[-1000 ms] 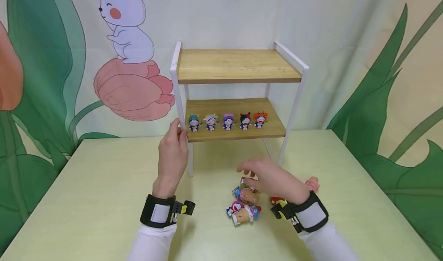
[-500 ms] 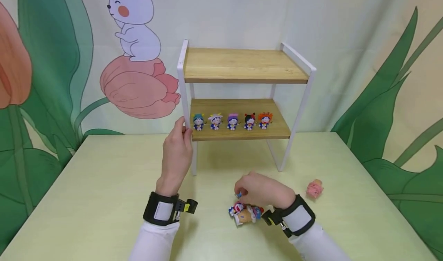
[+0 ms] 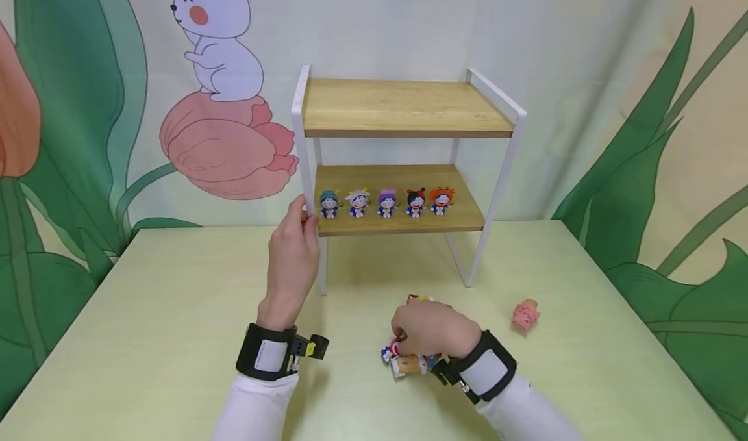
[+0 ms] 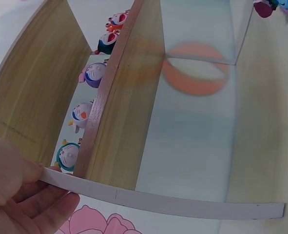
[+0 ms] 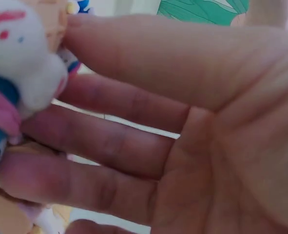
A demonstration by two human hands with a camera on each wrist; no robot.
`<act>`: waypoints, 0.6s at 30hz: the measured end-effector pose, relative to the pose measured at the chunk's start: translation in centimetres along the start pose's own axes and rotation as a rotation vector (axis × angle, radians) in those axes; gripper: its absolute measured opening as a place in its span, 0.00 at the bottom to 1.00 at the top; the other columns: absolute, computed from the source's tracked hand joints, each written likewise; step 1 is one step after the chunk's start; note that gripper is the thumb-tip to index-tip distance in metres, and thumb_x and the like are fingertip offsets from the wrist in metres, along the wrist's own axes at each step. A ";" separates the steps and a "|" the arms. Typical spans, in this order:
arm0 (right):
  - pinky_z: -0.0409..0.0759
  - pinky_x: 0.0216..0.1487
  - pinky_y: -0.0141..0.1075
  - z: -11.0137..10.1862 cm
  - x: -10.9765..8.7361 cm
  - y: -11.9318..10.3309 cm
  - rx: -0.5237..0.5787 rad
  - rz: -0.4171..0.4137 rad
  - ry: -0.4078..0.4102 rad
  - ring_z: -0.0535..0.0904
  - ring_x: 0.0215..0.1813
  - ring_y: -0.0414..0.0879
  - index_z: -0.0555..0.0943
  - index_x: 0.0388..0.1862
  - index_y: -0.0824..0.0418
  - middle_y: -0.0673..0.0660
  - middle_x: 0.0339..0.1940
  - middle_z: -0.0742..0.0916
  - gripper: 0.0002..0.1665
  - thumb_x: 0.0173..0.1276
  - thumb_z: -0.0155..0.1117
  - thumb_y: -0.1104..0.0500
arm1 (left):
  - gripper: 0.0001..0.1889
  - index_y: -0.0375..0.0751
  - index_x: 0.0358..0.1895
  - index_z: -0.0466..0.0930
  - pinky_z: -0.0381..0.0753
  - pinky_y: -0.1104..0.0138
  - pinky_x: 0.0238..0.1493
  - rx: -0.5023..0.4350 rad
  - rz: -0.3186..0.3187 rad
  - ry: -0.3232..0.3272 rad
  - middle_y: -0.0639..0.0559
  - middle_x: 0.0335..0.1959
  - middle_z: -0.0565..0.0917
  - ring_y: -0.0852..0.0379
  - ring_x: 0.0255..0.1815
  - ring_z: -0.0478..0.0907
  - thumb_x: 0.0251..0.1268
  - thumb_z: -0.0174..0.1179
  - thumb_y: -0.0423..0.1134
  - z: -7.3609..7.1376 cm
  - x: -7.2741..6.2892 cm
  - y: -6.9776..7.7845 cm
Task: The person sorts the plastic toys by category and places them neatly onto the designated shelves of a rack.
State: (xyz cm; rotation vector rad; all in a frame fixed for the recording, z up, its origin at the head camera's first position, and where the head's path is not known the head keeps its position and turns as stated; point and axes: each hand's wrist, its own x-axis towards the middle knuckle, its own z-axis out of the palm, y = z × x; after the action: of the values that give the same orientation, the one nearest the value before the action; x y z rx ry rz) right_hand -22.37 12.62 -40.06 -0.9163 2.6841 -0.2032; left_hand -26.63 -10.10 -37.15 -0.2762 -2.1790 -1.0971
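My left hand grips the white left leg of a two-tier wooden shelf; thumb and fingers lie on both sides of it in the left wrist view. My right hand is down over a small cluster of toy figurines on the table, hiding part of them. In the right wrist view its fingers stretch fairly straight, tips at a white-and-blue figurine and thumb tip by a tan waffle-patterned cone. Another toy shows just behind the hand.
Several small figurines in coloured hats stand in a row on the lower shelf board. A pink ice-cream-cone toy lies alone on the pale table to the right. A printed backdrop hangs behind.
My right hand has come left and down over the front toys, uncovering the pink toy on the right. The left hand keeps its hold on the shelf leg. The view shifts slightly.
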 end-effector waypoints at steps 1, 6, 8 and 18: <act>0.69 0.24 0.33 0.1 0.0 -0.1 -0.007 0.013 -0.003 0.71 0.26 0.39 0.81 0.26 0.52 0.43 0.21 0.78 0.07 0.62 0.69 0.57 | 0.18 0.30 0.64 0.67 0.83 0.59 0.31 0.001 -0.002 0.000 0.37 0.41 0.82 0.48 0.33 0.80 0.75 0.50 0.31 0.0 0.0 0.0; 0.69 0.22 0.35 0.6 0.4 -0.3 -0.070 0.054 -0.021 0.72 0.24 0.39 0.80 0.25 0.49 0.43 0.20 0.78 0.09 0.63 0.69 0.52 | 0.17 0.31 0.63 0.67 0.82 0.59 0.31 0.001 -0.005 -0.002 0.36 0.41 0.82 0.48 0.33 0.79 0.75 0.50 0.31 -0.1 -0.1 -0.1; 0.69 0.22 0.36 0.7 0.5 -0.3 -0.099 0.058 -0.022 0.72 0.24 0.39 0.79 0.24 0.49 0.43 0.19 0.78 0.11 0.63 0.69 0.51 | 0.17 0.31 0.63 0.67 0.83 0.59 0.32 0.002 -0.003 0.000 0.36 0.41 0.82 0.48 0.33 0.79 0.75 0.50 0.30 -0.1 -0.1 -0.1; 0.70 0.23 0.36 0.7 0.6 -0.4 -0.109 0.056 0.001 0.72 0.26 0.39 0.76 0.25 0.49 0.44 0.21 0.77 0.11 0.66 0.67 0.54 | 0.18 0.31 0.64 0.67 0.83 0.59 0.32 0.009 -0.011 -0.008 0.36 0.42 0.82 0.48 0.34 0.80 0.75 0.51 0.30 -0.1 0.0 -0.1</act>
State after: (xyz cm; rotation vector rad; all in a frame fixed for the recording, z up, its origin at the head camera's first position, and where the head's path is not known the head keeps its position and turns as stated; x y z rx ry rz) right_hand -22.35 11.94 -40.76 -0.8709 2.7413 -0.0453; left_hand -26.61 -10.20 -37.20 -0.2652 -2.1945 -1.0937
